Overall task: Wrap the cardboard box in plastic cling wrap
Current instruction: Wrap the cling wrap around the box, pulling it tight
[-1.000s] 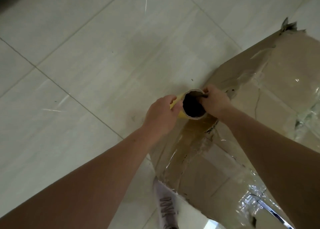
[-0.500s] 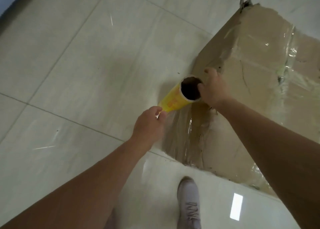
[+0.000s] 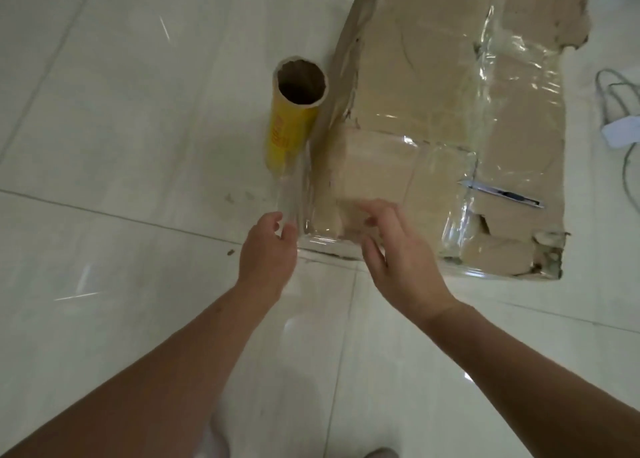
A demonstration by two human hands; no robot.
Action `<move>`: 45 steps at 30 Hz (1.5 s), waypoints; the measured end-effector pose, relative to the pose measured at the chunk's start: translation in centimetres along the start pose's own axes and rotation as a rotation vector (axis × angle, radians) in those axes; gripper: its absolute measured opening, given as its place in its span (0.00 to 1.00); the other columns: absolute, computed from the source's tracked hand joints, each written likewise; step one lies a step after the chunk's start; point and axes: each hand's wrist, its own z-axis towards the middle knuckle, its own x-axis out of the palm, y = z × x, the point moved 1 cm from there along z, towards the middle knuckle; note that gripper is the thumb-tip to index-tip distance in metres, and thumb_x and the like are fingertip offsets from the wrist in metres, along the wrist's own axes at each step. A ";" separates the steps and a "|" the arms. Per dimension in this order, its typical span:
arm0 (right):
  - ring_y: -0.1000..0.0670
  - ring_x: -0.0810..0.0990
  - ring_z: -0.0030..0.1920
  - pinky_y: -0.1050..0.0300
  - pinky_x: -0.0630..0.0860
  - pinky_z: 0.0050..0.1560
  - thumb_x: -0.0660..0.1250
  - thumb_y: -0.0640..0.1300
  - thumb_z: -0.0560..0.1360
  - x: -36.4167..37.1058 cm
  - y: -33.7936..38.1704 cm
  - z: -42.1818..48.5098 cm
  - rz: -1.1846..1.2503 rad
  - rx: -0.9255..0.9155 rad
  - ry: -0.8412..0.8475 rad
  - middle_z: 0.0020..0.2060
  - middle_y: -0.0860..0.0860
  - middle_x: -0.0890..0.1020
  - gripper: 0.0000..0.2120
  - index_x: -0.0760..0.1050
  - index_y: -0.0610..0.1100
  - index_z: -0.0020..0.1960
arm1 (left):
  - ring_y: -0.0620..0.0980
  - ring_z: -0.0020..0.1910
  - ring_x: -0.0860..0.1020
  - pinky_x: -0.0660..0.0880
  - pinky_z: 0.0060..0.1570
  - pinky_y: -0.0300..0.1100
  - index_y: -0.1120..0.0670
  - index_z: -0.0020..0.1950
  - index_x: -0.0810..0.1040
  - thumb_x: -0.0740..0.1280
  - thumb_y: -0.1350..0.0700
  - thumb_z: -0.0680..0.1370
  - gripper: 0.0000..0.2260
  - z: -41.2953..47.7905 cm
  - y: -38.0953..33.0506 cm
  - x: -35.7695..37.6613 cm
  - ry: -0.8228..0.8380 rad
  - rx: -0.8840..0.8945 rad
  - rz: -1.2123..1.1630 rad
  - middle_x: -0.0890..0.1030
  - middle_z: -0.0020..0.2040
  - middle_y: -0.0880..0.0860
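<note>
Now I see the cardboard box (image 3: 433,94) lying flat, cling wrap roll (image 3: 291,128) upright just beside it. The right hand (image 3: 401,260) hovers spread over its near corner; left hand (image 3: 268,256) curls against the film (image 3: 294,194), pinch unclear.

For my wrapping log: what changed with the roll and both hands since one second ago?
Both hands let go of the cling wrap roll; it now stands upright on the floor beside the cardboard box. The left hand dropped to the stretched film; the right hand opened over the box corner. The box still lies there, partly wrapped.
</note>
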 end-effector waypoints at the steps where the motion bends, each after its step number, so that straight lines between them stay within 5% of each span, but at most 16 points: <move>1: 0.52 0.75 0.55 0.63 0.70 0.55 0.59 0.39 0.76 0.5 -1.3 -2.5 -0.003 0.030 0.023 0.60 0.51 0.72 0.20 0.67 0.47 0.67 | 0.55 0.60 0.74 0.69 0.61 0.44 0.55 0.68 0.70 0.59 0.51 0.80 0.18 -0.5 0.7 1.0 -0.002 -0.027 -0.017 0.75 0.64 0.55; 4: 0.53 0.76 0.56 0.58 0.75 0.54 0.61 0.38 0.78 1.9 -5.9 -9.0 0.019 0.264 0.026 0.63 0.52 0.70 0.20 0.66 0.47 0.69 | 0.58 0.59 0.76 0.72 0.61 0.53 0.55 0.69 0.69 0.61 0.49 0.79 0.20 -1.4 3.0 4.6 -0.007 -0.151 -0.123 0.74 0.64 0.56; 7: 0.51 0.74 0.59 0.56 0.73 0.56 0.62 0.42 0.78 2.7 -10.9 -12.4 0.197 0.735 -0.103 0.67 0.50 0.67 0.24 0.61 0.46 0.72 | 0.57 0.63 0.73 0.71 0.63 0.51 0.56 0.70 0.67 0.63 0.50 0.78 0.22 -1.9 4.6 8.8 0.009 -0.247 -0.244 0.72 0.66 0.58; 9: 0.48 0.74 0.57 0.51 0.73 0.60 0.63 0.44 0.78 3.3 -14.0 -13.2 0.530 1.076 -0.329 0.68 0.48 0.67 0.26 0.58 0.46 0.73 | 0.56 0.66 0.70 0.67 0.65 0.46 0.56 0.72 0.64 0.64 0.50 0.78 0.24 -2.5 5.2 11.2 0.068 -0.100 -0.053 0.69 0.69 0.57; 12: 0.45 0.73 0.61 0.46 0.75 0.61 0.63 0.44 0.78 4.6 -17.5 -12.9 1.060 1.313 -0.672 0.66 0.47 0.68 0.27 0.57 0.45 0.74 | 0.51 0.69 0.65 0.64 0.64 0.43 0.53 0.73 0.63 0.62 0.51 0.79 0.23 -3.9 6.0 13.8 0.217 0.438 0.455 0.65 0.71 0.53; 17: 0.46 0.71 0.62 0.46 0.77 0.57 0.62 0.45 0.78 7.2 -19.9 -11.6 1.404 1.220 -0.994 0.63 0.50 0.68 0.25 0.61 0.47 0.73 | 0.56 0.61 0.75 0.63 0.64 0.49 0.56 0.61 0.77 0.66 0.59 0.72 0.17 -2.3 7.9 17.4 0.202 1.510 0.979 0.78 0.62 0.56; 22: 0.49 0.69 0.64 0.45 0.75 0.60 0.62 0.44 0.77 8.6 -21.3 -11.0 1.320 1.051 -1.146 0.65 0.53 0.67 0.28 0.58 0.53 0.74 | 0.56 0.68 0.69 0.59 0.68 0.54 0.58 0.68 0.69 0.41 0.65 0.81 0.23 1.5 7.7 17.8 0.048 1.967 1.223 0.70 0.70 0.58; 30: 0.53 0.68 0.65 0.44 0.72 0.63 0.62 0.45 0.77 10.6 -22.0 -8.3 1.268 0.808 -1.307 0.70 0.54 0.65 0.27 0.59 0.56 0.73 | 0.56 0.69 0.68 0.49 0.72 0.54 0.62 0.69 0.70 0.47 0.62 0.81 0.20 7.3 6.0 18.1 -0.221 2.244 1.291 0.70 0.70 0.59; 34: 0.53 0.68 0.66 0.44 0.71 0.64 0.61 0.46 0.77 11.9 -21.5 -7.1 1.207 0.778 -1.362 0.70 0.53 0.65 0.28 0.58 0.52 0.74 | 0.56 0.70 0.67 0.47 0.72 0.54 0.64 0.68 0.69 0.45 0.61 0.81 0.21 8.3 5.7 16.5 -0.205 2.256 1.415 0.68 0.71 0.60; 38: 0.51 0.67 0.68 0.44 0.70 0.66 0.65 0.50 0.73 14.8 -19.6 -5.7 1.183 0.775 -1.291 0.72 0.53 0.62 0.33 0.56 0.54 0.75 | 0.58 0.72 0.61 0.43 0.73 0.54 0.64 0.70 0.67 0.61 0.57 0.73 0.26 9.4 6.4 13.7 -0.232 2.302 1.463 0.65 0.73 0.61; 45: 0.51 0.69 0.67 0.43 0.72 0.64 0.69 0.54 0.66 20.0 -16.4 -3.9 1.166 0.714 -1.144 0.68 0.56 0.63 0.40 0.54 0.60 0.73 | 0.59 0.75 0.47 0.36 0.73 0.55 0.64 0.74 0.51 0.54 0.63 0.72 0.31 11.2 8.8 9.0 -0.191 2.291 1.541 0.50 0.76 0.62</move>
